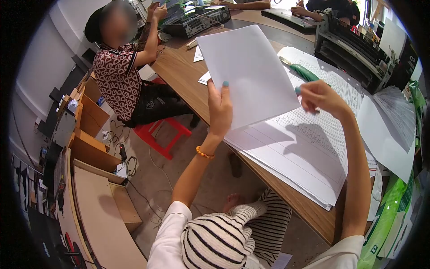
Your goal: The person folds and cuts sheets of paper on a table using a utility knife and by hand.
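A blank white sheet or thin stack of paper (251, 74) is held up over the table by my left hand (219, 105), its thumb on the front and the fingers behind the left edge. My right hand (324, 99) hangs beside the lower right corner of the paper, fingers curled together; whether anything is between them is too small to tell. Beneath both hands lies a pile of large printed sheets (309, 157) on the wooden table. A green-handled tool (304, 72) rests on the sheets behind my right hand.
A person (118, 80) sits at the left on a red stool (163, 134). Black machines (197, 22) stand at the back and right (349, 49). Fanned papers (396, 116) and green packaging (387, 215) lie at the right. Other people's arms show at the far side.
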{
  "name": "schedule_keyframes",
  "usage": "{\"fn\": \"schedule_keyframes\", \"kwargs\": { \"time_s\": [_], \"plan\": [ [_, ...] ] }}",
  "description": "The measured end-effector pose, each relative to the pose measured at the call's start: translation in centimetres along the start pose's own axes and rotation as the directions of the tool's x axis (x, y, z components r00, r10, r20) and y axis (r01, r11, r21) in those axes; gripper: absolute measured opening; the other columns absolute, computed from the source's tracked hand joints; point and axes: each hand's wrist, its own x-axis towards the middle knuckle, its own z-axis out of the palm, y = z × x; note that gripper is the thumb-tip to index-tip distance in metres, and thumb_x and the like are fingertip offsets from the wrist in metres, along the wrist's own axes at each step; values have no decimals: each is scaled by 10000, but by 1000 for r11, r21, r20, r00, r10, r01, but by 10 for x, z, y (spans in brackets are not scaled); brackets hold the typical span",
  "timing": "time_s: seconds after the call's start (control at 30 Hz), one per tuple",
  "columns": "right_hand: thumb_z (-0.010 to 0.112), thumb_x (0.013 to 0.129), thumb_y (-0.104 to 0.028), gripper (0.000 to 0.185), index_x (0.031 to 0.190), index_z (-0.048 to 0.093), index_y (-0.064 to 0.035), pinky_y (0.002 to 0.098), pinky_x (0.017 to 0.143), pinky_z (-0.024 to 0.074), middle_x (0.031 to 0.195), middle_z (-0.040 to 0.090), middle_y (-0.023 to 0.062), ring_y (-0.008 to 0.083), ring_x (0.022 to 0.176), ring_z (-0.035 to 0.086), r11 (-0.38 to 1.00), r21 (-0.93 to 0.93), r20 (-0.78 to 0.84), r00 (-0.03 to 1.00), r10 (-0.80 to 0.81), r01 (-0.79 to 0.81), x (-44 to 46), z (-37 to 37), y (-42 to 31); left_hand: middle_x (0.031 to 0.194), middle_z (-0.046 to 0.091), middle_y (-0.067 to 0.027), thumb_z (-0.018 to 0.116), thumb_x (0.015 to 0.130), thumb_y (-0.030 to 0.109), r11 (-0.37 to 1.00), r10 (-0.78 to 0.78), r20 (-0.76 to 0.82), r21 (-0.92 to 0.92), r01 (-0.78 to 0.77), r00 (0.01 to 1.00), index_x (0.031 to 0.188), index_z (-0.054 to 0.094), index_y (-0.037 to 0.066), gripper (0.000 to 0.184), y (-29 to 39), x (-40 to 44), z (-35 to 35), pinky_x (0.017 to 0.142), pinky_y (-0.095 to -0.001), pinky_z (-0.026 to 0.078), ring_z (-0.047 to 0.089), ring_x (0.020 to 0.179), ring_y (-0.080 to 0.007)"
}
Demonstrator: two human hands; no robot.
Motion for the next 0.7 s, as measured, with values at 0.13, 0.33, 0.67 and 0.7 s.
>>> {"fn": "schedule_keyframes", "kwargs": {
  "time_s": [0.13,0.33,0.67,0.7],
  "plan": [
    [550,852,-328,374,1023,584,3,359,708,456,909,593,172,245,817,569,757,-653,-542,706,-455,-14,11,-17,36,1081,509,-150,385,935,165,997,-61,16,-43,62,998,1157,357,-46,307,4,-3,-2,873,-296,381,486,990,-169],
    [603,794,-256,403,1027,513,60,399,794,447,992,556,203,333,931,538,562,-759,-571,751,-332,-329,2,-7,70,1009,519,-98,402,934,173,983,-84,-89,157,97,993,1044,423,-27,230,16,-5,-14,826,-274,399,488,924,-138],
    [504,835,-192,361,1056,435,86,390,744,454,859,558,260,342,801,587,701,-633,-621,757,-205,-328,9,-3,41,1004,530,-91,421,914,158,958,-240,-358,-236,161,903,1025,447,-20,212,-5,27,-71,796,-303,431,526,915,-162],
    [492,851,-227,353,1037,456,71,373,706,453,818,563,222,303,760,586,749,-560,-663,734,-147,-355,11,-4,34,1004,530,-91,421,914,158,961,-234,-360,-229,158,903,1025,447,-20,212,-7,28,-74,796,-303,431,526,915,-162]
  ]
}}
